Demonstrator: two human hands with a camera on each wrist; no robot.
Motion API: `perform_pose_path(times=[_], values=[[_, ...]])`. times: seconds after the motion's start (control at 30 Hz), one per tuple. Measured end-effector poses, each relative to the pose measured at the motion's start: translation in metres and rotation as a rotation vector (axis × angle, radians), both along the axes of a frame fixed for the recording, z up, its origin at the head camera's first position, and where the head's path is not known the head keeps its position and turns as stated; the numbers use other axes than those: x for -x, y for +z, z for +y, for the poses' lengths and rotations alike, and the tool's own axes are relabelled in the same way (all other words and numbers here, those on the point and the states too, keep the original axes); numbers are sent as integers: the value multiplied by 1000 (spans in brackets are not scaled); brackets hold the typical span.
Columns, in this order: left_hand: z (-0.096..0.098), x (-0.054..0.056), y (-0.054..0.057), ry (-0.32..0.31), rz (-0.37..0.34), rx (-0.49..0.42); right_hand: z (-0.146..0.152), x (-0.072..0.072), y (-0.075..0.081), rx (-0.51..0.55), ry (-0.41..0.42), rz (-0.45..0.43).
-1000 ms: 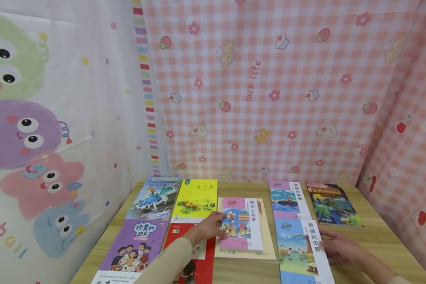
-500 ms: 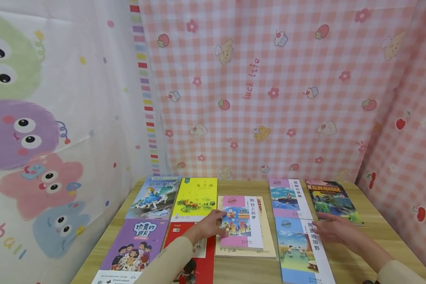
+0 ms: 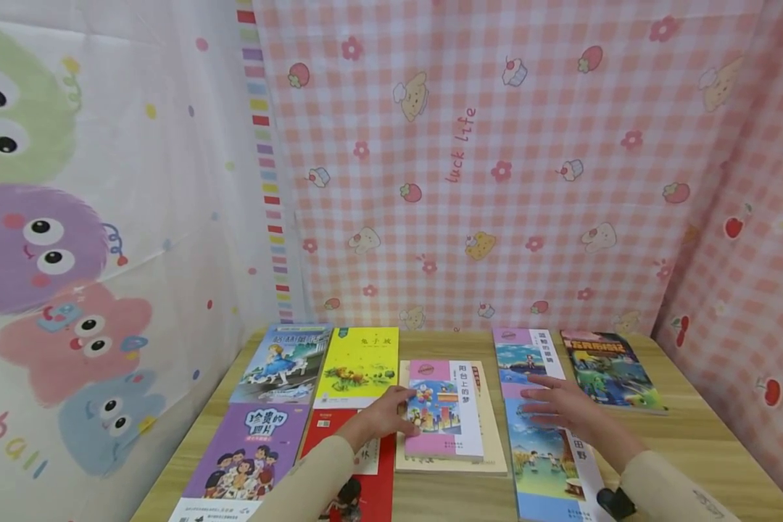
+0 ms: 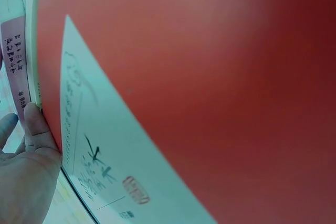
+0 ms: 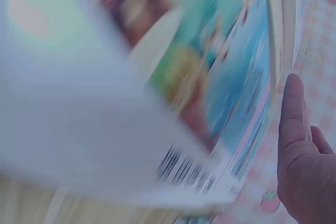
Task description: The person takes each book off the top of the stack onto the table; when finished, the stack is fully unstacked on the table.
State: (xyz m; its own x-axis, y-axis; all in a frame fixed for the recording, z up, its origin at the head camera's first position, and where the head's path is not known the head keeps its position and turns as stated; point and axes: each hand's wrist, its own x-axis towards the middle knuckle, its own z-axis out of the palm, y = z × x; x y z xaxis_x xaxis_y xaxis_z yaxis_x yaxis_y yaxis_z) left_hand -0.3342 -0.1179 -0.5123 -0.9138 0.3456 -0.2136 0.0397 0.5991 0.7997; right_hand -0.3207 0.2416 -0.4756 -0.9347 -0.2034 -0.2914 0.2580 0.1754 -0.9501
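Note:
My left hand (image 3: 381,420) touches the left edge of a book with a pink and white cover (image 3: 440,442), its thumb and fingers apart. That book lies on a larger cream book (image 3: 494,457). In the left wrist view, the left hand (image 4: 31,166) is beside a red book (image 4: 210,66). My right hand (image 3: 574,413) is over a blue and white book (image 3: 544,478), fingers extended and spread, covering part of its title. Just behind lies another pink and white book (image 3: 522,355). The right wrist view shows the right hand (image 5: 304,156) with its thumb straight, beside blurred book covers.
At left lie a blue book (image 3: 283,362), a yellow book (image 3: 362,362), a purple book (image 3: 241,457) and the red book (image 3: 372,500). A dark green book (image 3: 613,373) lies at back right. Patterned cloths hang around the wooden table (image 3: 685,464).
My right hand has moved left from the blue and white book's right edge to over its upper part. My left hand has stayed at the pink and white book.

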Motion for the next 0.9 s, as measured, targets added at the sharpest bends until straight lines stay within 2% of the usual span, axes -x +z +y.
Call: perform_pose_path(times=[0.13,0.3,0.43,0.53,0.9], values=[[-2,0,-2,14,-16,-15,-24,5,-5,4,-8,2],[-6,1,-4,7,0,-27,-48,11,-9,34,8,5],[-8,1,-5,10,1,-35,-62,15,-13,49,-38,-2],[-8,1,-5,12,0,-48,-69,17,-16,50,-78,-12],[-5,0,-5,-12,1,-76,-80,21,-22,100,-65,-41]])
